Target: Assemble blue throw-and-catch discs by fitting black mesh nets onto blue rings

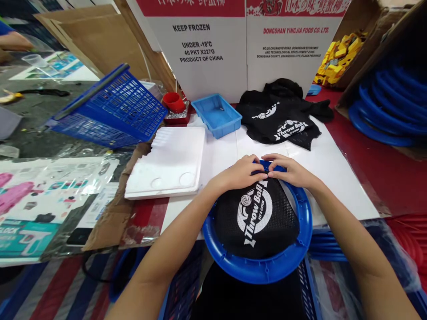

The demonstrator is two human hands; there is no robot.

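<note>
A blue plastic ring [260, 270] rests partly over the table's front edge, with a black mesh net [282, 218] printed "Throw Ball" lying inside it. At the ring's far rim, my left hand [245, 171] has its thumb and fingers closed on the net's edge. Just beside it, almost touching, my right hand [288, 171] pinches the same spot from the other side, its fingers bent over the rim. The small contact point between the fingertips is partly hidden. Net fabric is drawn up toward the fingers, and the ring's right inner side shows a gap.
Behind lie more black nets [287, 113], a light-blue tray [216, 115] and a red cup [173, 102]. White foam [170, 162] and a tilted blue basket [113, 109] stand left. Blue rings [387, 106] fill a carton at right. A person's arm [15, 41] shows far left.
</note>
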